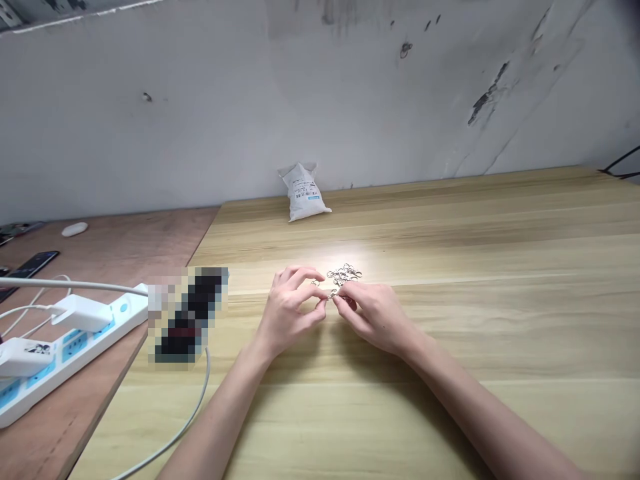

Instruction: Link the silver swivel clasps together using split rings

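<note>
Wooden tabletop (500, 287), hands (289, 308) (379, 315) in facing pinches on small metal piece (333, 293)

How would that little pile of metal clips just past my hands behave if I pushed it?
The pile would probably shift unevenly, since its looped pieces overlap and might snag one another. The pieces look like shiny metal, so they're likely stiff rather than floppy. They'd probably slide fairly easily, as the tabletop looks flat and smooth.

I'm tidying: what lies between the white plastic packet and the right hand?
Head view: a small pile of silvery metal clasps by the right hand, then bare yellowish wood-grain tabletop to the packet.
</note>
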A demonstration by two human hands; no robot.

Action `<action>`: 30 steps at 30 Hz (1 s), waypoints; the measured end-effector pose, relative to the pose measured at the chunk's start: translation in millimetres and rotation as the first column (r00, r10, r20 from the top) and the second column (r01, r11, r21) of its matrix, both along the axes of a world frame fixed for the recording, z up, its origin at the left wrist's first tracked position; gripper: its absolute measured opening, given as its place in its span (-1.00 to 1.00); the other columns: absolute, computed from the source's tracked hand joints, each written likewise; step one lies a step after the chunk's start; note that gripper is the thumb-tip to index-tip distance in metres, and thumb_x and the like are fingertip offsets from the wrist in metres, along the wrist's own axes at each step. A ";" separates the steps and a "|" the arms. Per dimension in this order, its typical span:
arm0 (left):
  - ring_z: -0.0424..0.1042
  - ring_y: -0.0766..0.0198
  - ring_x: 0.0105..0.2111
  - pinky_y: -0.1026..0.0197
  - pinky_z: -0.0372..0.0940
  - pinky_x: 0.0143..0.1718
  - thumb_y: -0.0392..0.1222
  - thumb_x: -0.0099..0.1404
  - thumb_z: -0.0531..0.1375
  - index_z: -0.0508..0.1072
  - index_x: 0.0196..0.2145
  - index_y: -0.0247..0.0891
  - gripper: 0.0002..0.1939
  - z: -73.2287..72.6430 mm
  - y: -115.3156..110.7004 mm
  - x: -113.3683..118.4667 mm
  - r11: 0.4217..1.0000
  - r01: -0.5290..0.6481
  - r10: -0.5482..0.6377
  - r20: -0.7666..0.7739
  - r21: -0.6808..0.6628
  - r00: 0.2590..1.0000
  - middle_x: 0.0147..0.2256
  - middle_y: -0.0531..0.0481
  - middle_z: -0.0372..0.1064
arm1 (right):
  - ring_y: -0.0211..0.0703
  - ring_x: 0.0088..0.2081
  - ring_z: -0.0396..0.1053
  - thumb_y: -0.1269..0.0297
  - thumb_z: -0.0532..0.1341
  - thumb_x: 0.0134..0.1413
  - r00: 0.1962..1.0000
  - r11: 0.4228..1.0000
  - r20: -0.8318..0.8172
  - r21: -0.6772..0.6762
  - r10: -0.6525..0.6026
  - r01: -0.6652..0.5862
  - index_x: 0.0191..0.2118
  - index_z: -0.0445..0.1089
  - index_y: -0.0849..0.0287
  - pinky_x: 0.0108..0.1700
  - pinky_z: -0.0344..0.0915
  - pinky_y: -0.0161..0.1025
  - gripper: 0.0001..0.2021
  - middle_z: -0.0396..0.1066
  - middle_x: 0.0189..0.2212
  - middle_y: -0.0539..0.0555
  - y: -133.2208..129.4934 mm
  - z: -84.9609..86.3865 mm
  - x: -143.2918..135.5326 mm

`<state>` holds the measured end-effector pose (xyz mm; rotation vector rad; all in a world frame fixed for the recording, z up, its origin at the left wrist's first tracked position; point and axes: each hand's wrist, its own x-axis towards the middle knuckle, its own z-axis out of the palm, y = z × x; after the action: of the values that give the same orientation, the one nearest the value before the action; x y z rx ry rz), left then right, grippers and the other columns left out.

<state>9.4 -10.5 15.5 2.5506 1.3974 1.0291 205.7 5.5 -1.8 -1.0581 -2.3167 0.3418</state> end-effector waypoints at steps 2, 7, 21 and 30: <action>0.36 0.13 -0.05 0.04 0.19 -0.03 -0.34 0.20 0.23 0.49 -0.39 -0.16 -0.90 1.4 0.2 -0.4 1.000 0.000 0.000 0.026 0.012 1.000 -0.14 0.03 0.47 | -0.31 -0.56 0.16 0.29 0.04 0.29 0.999 1.000 -0.031 -0.004 -0.027 0.027 -0.42 0.31 0.17 -0.48 -0.06 -0.29 -0.75 0.31 -0.55 -0.03 -0.1 0.8 -0.3; 0.36 0.12 -0.05 0.03 0.18 -0.02 -0.34 0.20 0.22 0.48 -0.39 -0.17 -0.91 2.6 -1.4 1.1 0.999 -0.036 0.033 0.058 0.040 0.998 -0.13 0.01 0.47 | -0.21 -0.33 0.34 0.21 0.14 0.24 0.995 0.985 -0.081 0.155 -0.064 0.076 -0.15 0.39 0.20 -0.38 0.14 -0.31 -0.81 0.40 -0.24 0.12 -1.7 3.3 -5.1; 0.36 0.08 -0.05 -0.02 0.16 -0.03 -0.33 0.17 0.23 0.47 -0.43 -0.17 -0.91 3.8 -5.0 6.6 0.986 -0.157 0.154 0.053 0.056 0.987 -0.06 0.00 0.45 | -0.06 -0.29 0.24 0.39 0.03 0.28 0.969 0.932 0.160 0.340 -0.188 0.125 -0.36 0.42 0.19 -0.27 0.09 -0.15 -0.75 0.42 -0.33 0.17 -11.1 3.1 -20.8; 0.34 0.09 0.01 -0.18 -0.03 0.22 -0.32 0.18 0.25 0.47 -0.42 -0.14 -0.91 -1.1 -4.8 7.4 0.974 -0.224 0.223 0.054 0.018 0.973 0.04 0.01 0.40 | -0.08 -0.23 0.24 0.39 0.03 0.26 0.993 0.984 0.114 0.179 -0.012 -0.009 -0.34 0.40 0.20 -0.09 0.12 -0.09 -0.78 0.40 -0.32 0.13 -20.4 0.8 -27.7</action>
<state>16.9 -15.3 14.4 2.4044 1.6979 1.1401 178.1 -14.8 -1.0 -1.0141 -2.3959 0.0708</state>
